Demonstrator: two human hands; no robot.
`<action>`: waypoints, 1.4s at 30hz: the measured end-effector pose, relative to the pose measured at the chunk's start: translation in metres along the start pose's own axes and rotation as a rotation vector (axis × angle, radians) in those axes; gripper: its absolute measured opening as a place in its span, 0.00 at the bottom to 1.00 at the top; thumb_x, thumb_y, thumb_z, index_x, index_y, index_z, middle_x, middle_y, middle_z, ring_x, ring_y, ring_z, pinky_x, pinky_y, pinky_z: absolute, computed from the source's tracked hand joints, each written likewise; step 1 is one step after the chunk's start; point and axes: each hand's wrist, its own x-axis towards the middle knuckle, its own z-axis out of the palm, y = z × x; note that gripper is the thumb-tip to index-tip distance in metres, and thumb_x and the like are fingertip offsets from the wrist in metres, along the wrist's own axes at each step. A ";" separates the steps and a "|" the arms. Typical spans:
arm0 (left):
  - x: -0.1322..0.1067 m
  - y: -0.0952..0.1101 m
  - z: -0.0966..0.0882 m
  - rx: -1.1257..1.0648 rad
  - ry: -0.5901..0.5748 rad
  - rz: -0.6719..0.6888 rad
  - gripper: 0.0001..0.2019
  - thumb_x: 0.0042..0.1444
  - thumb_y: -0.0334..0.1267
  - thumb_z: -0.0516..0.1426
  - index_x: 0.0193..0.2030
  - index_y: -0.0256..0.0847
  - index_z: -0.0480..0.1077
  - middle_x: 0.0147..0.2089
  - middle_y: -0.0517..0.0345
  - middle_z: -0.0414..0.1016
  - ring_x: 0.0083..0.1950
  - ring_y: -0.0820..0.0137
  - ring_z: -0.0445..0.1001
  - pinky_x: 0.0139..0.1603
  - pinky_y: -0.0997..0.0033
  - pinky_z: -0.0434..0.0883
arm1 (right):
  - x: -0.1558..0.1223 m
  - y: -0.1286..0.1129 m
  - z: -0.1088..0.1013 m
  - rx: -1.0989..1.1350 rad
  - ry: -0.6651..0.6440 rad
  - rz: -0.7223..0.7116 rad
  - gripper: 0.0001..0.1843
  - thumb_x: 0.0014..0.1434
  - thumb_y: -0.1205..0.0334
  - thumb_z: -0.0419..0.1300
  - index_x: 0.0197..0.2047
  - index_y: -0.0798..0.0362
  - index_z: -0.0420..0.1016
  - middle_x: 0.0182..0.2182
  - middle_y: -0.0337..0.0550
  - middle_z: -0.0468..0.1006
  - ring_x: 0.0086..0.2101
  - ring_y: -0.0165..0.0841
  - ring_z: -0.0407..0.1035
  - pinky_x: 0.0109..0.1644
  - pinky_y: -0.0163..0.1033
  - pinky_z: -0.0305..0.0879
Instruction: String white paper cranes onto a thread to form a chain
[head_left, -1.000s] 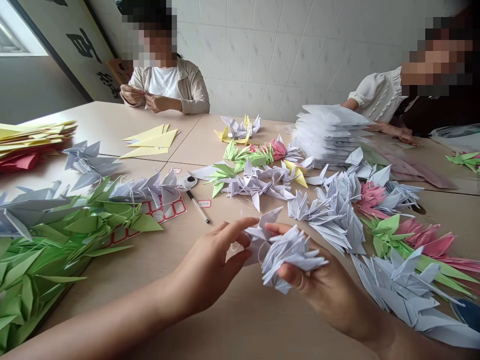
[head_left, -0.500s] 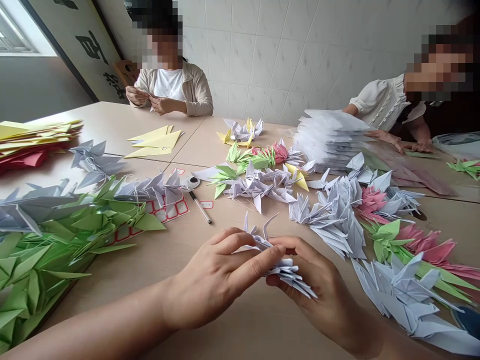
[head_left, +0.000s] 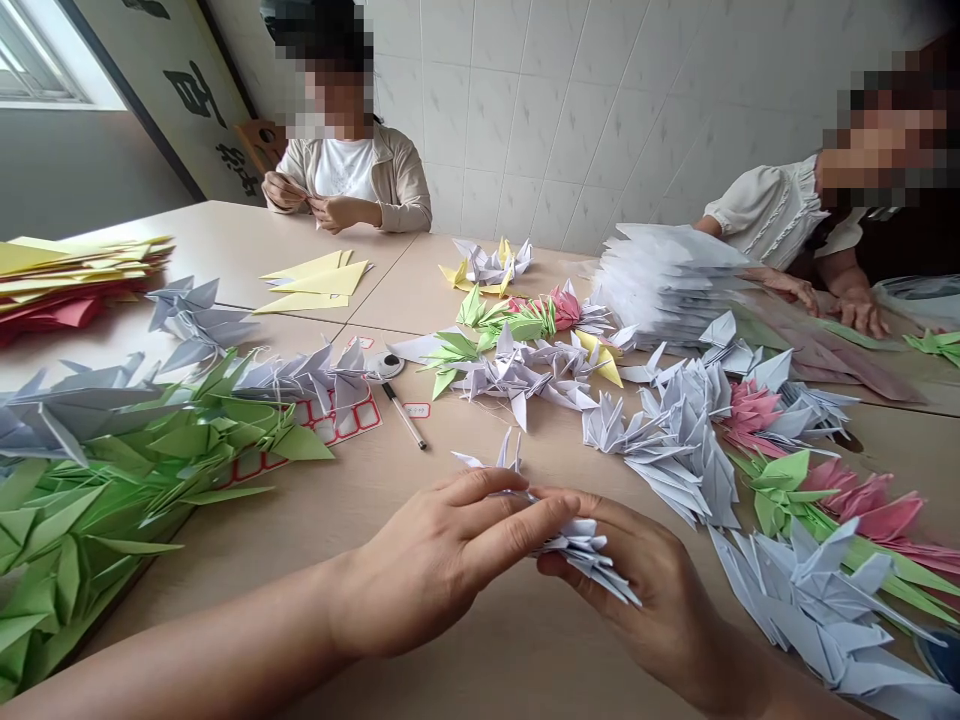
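Observation:
A stack of pale white folded paper cranes (head_left: 585,550) is held between my two hands above the near part of the table. My left hand (head_left: 442,550) curves over the top of the stack, its thumb pressing toward the right. Around the right side wraps my right hand (head_left: 637,570), with its fingers on top and thumb below. Pointed crane tips poke out beyond my left fingers, and folded ends fan out below. The middle of the stack is hidden by my fingers. To the right lie more white paper cranes (head_left: 679,430).
Green cranes (head_left: 75,540) are heaped at left, near yellow and red paper (head_left: 82,285). A pen (head_left: 405,416) and a label sheet (head_left: 341,418) lie mid-table. Pink cranes (head_left: 862,490) are at right. Two people sit opposite, one by a tall white stack (head_left: 667,285).
The crane tips beyond my left fingers have swung left and lower. Both hands keep their hold and have shifted slightly. The person at right has moved a hand to the right.

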 end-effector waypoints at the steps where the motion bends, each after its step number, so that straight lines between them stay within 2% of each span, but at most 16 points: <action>1: 0.000 0.000 0.001 -0.018 0.016 -0.008 0.28 0.67 0.26 0.47 0.71 0.41 0.45 0.52 0.48 0.77 0.58 0.63 0.70 0.58 0.65 0.69 | 0.000 0.001 -0.001 0.007 0.021 0.015 0.14 0.58 0.67 0.66 0.48 0.46 0.79 0.45 0.42 0.83 0.42 0.38 0.79 0.46 0.38 0.77; 3: -0.001 -0.002 0.004 -0.052 0.073 -0.076 0.29 0.66 0.29 0.50 0.71 0.43 0.45 0.55 0.47 0.74 0.58 0.64 0.70 0.59 0.64 0.69 | 0.000 0.002 -0.003 0.028 0.091 0.056 0.15 0.58 0.66 0.66 0.49 0.45 0.80 0.44 0.41 0.84 0.40 0.38 0.80 0.45 0.38 0.78; 6: -0.003 -0.005 0.006 -0.166 0.171 -0.284 0.36 0.63 0.40 0.58 0.71 0.46 0.43 0.66 0.43 0.63 0.65 0.61 0.63 0.65 0.59 0.65 | 0.001 0.005 -0.005 0.057 0.226 0.148 0.11 0.58 0.61 0.66 0.46 0.43 0.81 0.41 0.41 0.84 0.40 0.41 0.80 0.45 0.41 0.77; 9: -0.003 -0.008 0.002 -0.422 0.184 -0.482 0.38 0.61 0.47 0.59 0.71 0.47 0.43 0.71 0.45 0.54 0.70 0.60 0.56 0.69 0.56 0.60 | 0.004 0.007 -0.006 0.265 0.319 0.279 0.09 0.59 0.52 0.64 0.41 0.43 0.82 0.38 0.41 0.85 0.41 0.44 0.78 0.47 0.46 0.75; 11: -0.001 -0.008 -0.003 -0.573 0.132 -0.547 0.32 0.61 0.47 0.58 0.69 0.46 0.50 0.70 0.48 0.56 0.70 0.62 0.57 0.69 0.58 0.59 | 0.007 0.009 -0.005 0.560 0.347 0.400 0.11 0.59 0.48 0.63 0.39 0.43 0.82 0.37 0.41 0.85 0.40 0.42 0.78 0.43 0.46 0.76; 14: 0.004 -0.005 -0.008 -0.695 0.032 -0.554 0.28 0.59 0.44 0.61 0.63 0.44 0.60 0.66 0.50 0.64 0.67 0.62 0.62 0.68 0.58 0.59 | 0.010 0.008 -0.004 0.934 0.339 0.551 0.10 0.58 0.47 0.64 0.36 0.42 0.82 0.35 0.38 0.85 0.35 0.36 0.79 0.37 0.40 0.78; 18: 0.005 -0.003 -0.005 -0.807 0.021 -0.627 0.33 0.57 0.42 0.63 0.67 0.45 0.55 0.66 0.48 0.64 0.68 0.60 0.60 0.69 0.55 0.58 | 0.011 0.005 -0.003 1.086 0.292 0.616 0.09 0.55 0.48 0.67 0.34 0.43 0.82 0.36 0.38 0.85 0.34 0.35 0.78 0.34 0.38 0.77; 21: 0.006 -0.003 -0.004 -0.886 0.025 -0.654 0.35 0.58 0.42 0.62 0.69 0.46 0.52 0.64 0.47 0.67 0.67 0.60 0.62 0.67 0.54 0.59 | 0.009 0.004 -0.002 1.124 0.281 0.610 0.09 0.56 0.48 0.66 0.35 0.42 0.82 0.36 0.36 0.85 0.33 0.34 0.78 0.35 0.36 0.77; 23: 0.008 -0.002 -0.006 -0.899 -0.012 -0.645 0.29 0.58 0.41 0.62 0.65 0.45 0.60 0.61 0.49 0.71 0.64 0.59 0.66 0.64 0.56 0.63 | 0.007 0.005 -0.001 1.096 0.284 0.601 0.10 0.56 0.47 0.66 0.36 0.43 0.82 0.35 0.37 0.85 0.32 0.34 0.77 0.35 0.37 0.77; 25: 0.010 0.000 -0.010 -0.886 -0.040 -0.604 0.20 0.58 0.42 0.61 0.57 0.43 0.70 0.56 0.49 0.74 0.59 0.59 0.69 0.60 0.60 0.65 | 0.005 0.006 0.000 1.024 0.287 0.591 0.12 0.56 0.46 0.65 0.36 0.43 0.81 0.33 0.38 0.84 0.31 0.35 0.77 0.35 0.39 0.77; 27: 0.013 0.004 -0.012 -0.881 -0.043 -0.562 0.16 0.57 0.42 0.62 0.51 0.42 0.75 0.53 0.50 0.75 0.55 0.59 0.71 0.57 0.63 0.67 | 0.003 0.006 0.002 0.962 0.268 0.576 0.12 0.57 0.45 0.64 0.37 0.43 0.80 0.34 0.39 0.84 0.33 0.37 0.77 0.37 0.41 0.77; 30: 0.015 0.009 -0.014 -0.904 -0.022 -0.589 0.16 0.56 0.43 0.63 0.50 0.40 0.75 0.48 0.53 0.77 0.50 0.61 0.72 0.52 0.67 0.68 | 0.003 0.004 0.004 0.921 0.225 0.543 0.11 0.59 0.47 0.63 0.38 0.43 0.81 0.38 0.40 0.84 0.38 0.39 0.78 0.41 0.44 0.77; 35: 0.016 0.013 -0.011 -0.907 0.024 -0.668 0.13 0.58 0.41 0.61 0.48 0.39 0.72 0.44 0.56 0.77 0.46 0.65 0.72 0.46 0.72 0.68 | 0.005 -0.002 0.008 0.893 0.160 0.477 0.11 0.61 0.49 0.61 0.40 0.43 0.82 0.36 0.41 0.84 0.40 0.40 0.77 0.48 0.45 0.74; 42: 0.014 0.010 -0.001 -0.857 0.092 -0.749 0.13 0.61 0.47 0.58 0.41 0.38 0.70 0.40 0.53 0.77 0.45 0.63 0.73 0.44 0.69 0.70 | -0.002 0.005 0.020 0.759 0.131 0.496 0.15 0.62 0.47 0.59 0.40 0.46 0.80 0.37 0.41 0.83 0.42 0.40 0.76 0.55 0.46 0.69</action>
